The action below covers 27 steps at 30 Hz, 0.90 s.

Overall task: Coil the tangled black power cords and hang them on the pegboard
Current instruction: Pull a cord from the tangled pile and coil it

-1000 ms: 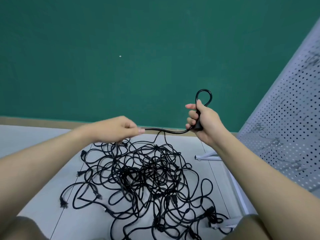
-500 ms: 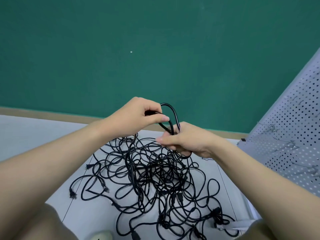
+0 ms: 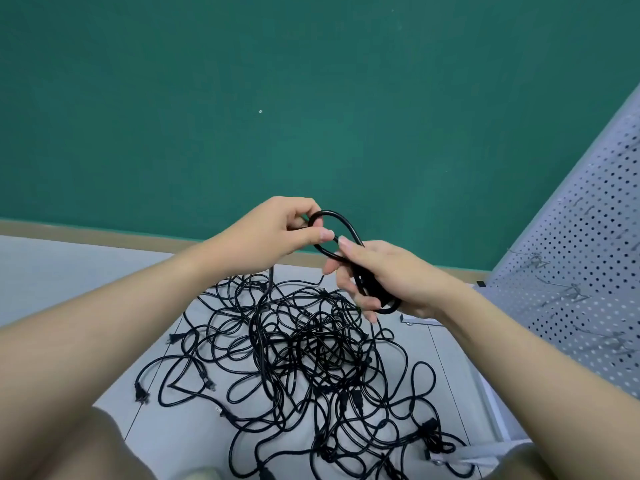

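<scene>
A big tangle of black power cords lies on the light grey floor in front of me. Above it I hold one cord folded into a small loop. My left hand pinches the top left of that loop between thumb and fingers. My right hand grips the loop's lower end, where the strands lie together across the palm. From my left hand the cord drops into the tangle. The white pegboard leans at the right, with thin metal hooks on it.
A green wall with a tan baseboard stands behind the pile. The pegboard's white foot rests on the floor just right of the cords. My knees show at the bottom corners.
My hands came together from wide apart a second ago. The loop has grown since half a second ago, with my left hand drawing its top up and left.
</scene>
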{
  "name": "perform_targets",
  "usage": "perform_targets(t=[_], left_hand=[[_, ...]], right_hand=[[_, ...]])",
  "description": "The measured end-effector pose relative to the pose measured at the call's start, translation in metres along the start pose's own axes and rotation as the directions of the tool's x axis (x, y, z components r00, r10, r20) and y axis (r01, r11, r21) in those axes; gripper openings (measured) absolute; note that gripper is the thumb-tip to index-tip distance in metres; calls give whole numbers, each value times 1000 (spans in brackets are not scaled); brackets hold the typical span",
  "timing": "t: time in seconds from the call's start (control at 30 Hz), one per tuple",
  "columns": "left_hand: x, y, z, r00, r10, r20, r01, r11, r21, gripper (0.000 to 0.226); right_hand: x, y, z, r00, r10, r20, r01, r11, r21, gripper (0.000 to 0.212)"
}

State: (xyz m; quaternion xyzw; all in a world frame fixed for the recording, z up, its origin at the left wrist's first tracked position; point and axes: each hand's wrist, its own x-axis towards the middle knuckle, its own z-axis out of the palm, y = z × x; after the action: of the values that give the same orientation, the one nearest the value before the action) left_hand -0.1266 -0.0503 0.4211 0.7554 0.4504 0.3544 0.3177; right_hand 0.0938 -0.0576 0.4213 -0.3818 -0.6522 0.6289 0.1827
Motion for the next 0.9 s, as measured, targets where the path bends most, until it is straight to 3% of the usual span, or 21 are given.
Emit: perform_targets(t=[0.13, 0.3, 0.47, 0.57, 0.63, 0.8, 0.9], left_hand=[[-1, 2, 0, 1000, 7, 9, -7, 1000, 24, 24], [0, -3, 12, 995, -77, -64, 73, 995, -72, 35], [-4, -25, 32, 964, -199, 176, 197, 980, 29, 56], [-8, -43, 32, 923, -269, 275, 220, 955, 198, 59], [-6, -44, 26, 917, -301, 262, 248, 944, 217, 58], [7, -18, 12, 951, -301, 69, 308, 936, -167, 50], [9, 4, 9, 959, -269, 89, 282, 876, -392, 48]], right_hand=[[-4, 0, 1, 1000, -21, 2, 21, 1000, -3, 36], [-7, -8, -5, 993, -82, -82, 104, 944, 314, 32], [-10, -13, -24, 958, -91, -272, 235, 795, 560, 32], [-10, -13, -32, 925, -105, -364, 317, 742, 591, 32], [-10, -12, -35, 903, -104, -416, 348, 744, 570, 33], [-4, -3, -37, 843, -76, -533, 327, 858, 396, 29], [1, 0, -26, 827, -99, -553, 287, 921, 264, 30]])
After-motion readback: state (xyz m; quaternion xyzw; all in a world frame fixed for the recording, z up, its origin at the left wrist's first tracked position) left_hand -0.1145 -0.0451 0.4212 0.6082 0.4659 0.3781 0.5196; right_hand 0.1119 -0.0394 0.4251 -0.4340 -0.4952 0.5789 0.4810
